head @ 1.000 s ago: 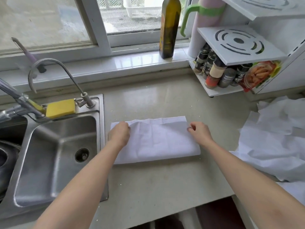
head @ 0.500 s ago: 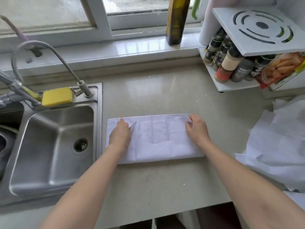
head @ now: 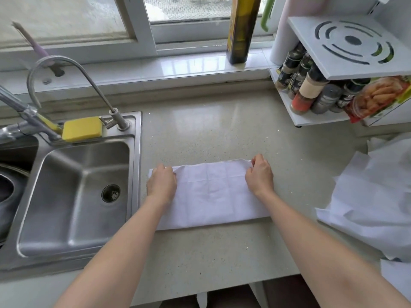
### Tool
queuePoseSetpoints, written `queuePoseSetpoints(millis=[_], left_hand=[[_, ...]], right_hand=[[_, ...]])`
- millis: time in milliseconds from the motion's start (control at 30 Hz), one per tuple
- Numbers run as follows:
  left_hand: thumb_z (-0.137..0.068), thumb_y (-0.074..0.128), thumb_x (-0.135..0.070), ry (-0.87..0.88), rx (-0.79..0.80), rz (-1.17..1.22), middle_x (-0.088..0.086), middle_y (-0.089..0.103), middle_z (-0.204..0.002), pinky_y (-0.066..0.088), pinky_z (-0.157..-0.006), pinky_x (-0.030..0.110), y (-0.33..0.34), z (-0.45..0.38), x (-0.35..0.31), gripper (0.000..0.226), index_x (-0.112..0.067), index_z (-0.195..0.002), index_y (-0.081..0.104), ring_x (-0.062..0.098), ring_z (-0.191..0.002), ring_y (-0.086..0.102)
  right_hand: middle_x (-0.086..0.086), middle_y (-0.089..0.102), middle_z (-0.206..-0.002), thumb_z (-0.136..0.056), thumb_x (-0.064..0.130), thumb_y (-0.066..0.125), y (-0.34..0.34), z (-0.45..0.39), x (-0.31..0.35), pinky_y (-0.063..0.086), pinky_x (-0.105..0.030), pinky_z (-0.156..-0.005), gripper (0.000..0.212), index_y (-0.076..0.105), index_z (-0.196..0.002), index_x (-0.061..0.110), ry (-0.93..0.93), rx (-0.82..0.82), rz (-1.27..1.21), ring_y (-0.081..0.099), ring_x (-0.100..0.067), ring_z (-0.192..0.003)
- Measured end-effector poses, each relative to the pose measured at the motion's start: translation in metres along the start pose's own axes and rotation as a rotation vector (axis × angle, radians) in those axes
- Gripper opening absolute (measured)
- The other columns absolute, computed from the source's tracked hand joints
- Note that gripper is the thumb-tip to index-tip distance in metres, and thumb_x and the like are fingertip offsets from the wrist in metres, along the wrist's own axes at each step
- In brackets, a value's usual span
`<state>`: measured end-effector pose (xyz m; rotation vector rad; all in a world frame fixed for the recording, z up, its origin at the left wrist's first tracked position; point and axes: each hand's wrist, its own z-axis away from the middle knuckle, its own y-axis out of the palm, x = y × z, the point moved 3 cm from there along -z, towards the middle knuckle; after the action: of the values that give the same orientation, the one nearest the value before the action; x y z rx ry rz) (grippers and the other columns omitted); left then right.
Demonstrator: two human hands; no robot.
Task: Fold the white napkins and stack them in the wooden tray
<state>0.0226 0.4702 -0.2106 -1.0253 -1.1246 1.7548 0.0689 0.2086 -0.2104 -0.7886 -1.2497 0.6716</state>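
A white napkin (head: 211, 194), folded into a long rectangle, lies flat on the counter in front of me. My left hand (head: 162, 185) sits on its far left corner with the fingers curled round the edge. At the far right corner my right hand (head: 259, 174) pinches the cloth, and the edge there is slightly lifted. A loose pile of white napkins (head: 375, 196) lies at the right edge of the counter. No wooden tray is in view.
A steel sink (head: 73, 196) with a tap and a yellow sponge (head: 82, 128) lies just left of the napkin. A white spice rack (head: 322, 96) stands at the back right, and an oil bottle (head: 241, 30) stands on the windowsill. The counter's front edge runs near my forearms.
Both hands lay flat on the napkin's ends half a second ago; now their fingers curl round its far corners. The napkin has stayed in place.
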Motion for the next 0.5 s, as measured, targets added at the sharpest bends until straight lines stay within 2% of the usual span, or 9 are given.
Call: queuePoseSetpoints(millis=[67,200,367,500], left_hand=[[-0.1,0.036,-0.02,-0.011,0.049,-0.013,0.018,0.049,-0.12,0.041,-0.091,0.042,0.003,-0.006,0.0,0.033,0.0,-0.108,0.061,0.035,-0.114,0.046],[-0.098,0.039,-0.025,-0.035,0.15,-0.038,0.02,0.044,-0.125,0.037,-0.1,0.042,0.007,-0.012,0.001,0.036,0.001,-0.111,0.061,0.037,-0.118,0.043],[-0.101,0.035,-0.035,-0.045,0.22,-0.108,0.018,0.038,-0.131,0.034,-0.103,0.043,0.008,-0.013,0.0,0.045,-0.001,-0.12,0.058,0.036,-0.124,0.038],[-0.103,0.031,-0.038,-0.077,0.24,-0.098,0.018,0.037,-0.134,0.032,-0.105,0.043,0.008,-0.014,-0.003,0.048,-0.002,-0.123,0.056,0.035,-0.125,0.038]], right_hand=[[-0.018,0.055,-0.104,-0.09,0.006,0.05,0.004,-0.003,-0.004,0.032,-0.031,-0.073,0.005,0.05,-0.095,0.005,0.033,0.049,0.003,0.05,-0.033,-0.097],[-0.023,0.054,-0.113,-0.088,0.009,0.049,0.005,-0.004,-0.013,0.038,-0.037,-0.087,0.02,0.058,-0.103,-0.001,0.058,0.039,0.136,0.048,-0.036,-0.108],[-0.022,0.054,-0.11,-0.086,0.008,0.046,0.005,-0.001,-0.008,0.04,-0.036,-0.076,0.019,0.055,-0.098,-0.003,0.029,0.074,0.146,0.052,-0.036,-0.1],[-0.023,0.053,-0.117,-0.091,0.006,0.042,0.005,-0.004,-0.01,0.04,-0.038,-0.083,0.022,0.054,-0.107,-0.004,0.049,0.092,0.177,0.051,-0.036,-0.107]])
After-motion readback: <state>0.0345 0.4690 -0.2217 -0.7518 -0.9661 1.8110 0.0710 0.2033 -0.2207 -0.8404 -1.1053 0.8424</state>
